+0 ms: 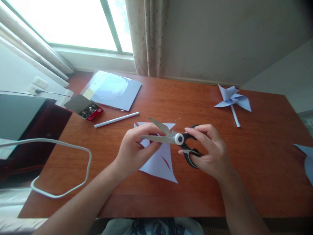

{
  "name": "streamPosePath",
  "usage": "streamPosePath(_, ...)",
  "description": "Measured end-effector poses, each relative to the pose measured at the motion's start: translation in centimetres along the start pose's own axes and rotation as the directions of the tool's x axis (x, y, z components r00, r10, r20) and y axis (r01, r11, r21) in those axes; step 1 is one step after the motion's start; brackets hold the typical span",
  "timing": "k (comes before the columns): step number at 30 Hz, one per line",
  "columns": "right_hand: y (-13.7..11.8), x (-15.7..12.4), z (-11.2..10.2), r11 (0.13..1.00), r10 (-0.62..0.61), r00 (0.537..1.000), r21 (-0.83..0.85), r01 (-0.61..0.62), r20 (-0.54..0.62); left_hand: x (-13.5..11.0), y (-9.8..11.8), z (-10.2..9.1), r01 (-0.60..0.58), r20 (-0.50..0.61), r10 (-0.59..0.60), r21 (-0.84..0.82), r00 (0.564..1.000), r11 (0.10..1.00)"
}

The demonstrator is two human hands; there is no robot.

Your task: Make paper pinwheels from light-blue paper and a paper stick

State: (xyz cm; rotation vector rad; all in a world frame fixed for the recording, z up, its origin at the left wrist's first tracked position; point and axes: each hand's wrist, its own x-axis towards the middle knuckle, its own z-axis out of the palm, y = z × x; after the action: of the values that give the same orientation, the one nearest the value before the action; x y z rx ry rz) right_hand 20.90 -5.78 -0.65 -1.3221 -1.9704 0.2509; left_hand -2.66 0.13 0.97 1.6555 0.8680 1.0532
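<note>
My right hand point(210, 153) grips a pair of scissors point(179, 139) by its black and grey handles, with the blades spread apart and pointing left. Fingers of my left hand point(137, 143) are closed around a sheet of white paper point(158, 163), partly behind the blades. Slits run into the sheet, and one narrow gap near its lower right shows the brown wood. Where exactly the left fingertips pinch the paper is partly hidden by the scissors.
A rolled paper stick point(116, 119) lies beyond my left hand. Behind it are an open box of small metal pieces point(90, 111) and a clear folder with sheets point(114, 89). A paper pinwheel point(232, 98) rests at the back right. A white cable point(88, 163) loops at left.
</note>
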Motion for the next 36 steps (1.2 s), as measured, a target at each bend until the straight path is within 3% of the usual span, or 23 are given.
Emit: streamPosePath(36,0.15,-0.12,-0.16,0.996,-0.030,1.000,-0.082,0.031,0.006,0.06,0.16,0.16,-0.023,0.008,0.023,0.063,1.000,0.998)
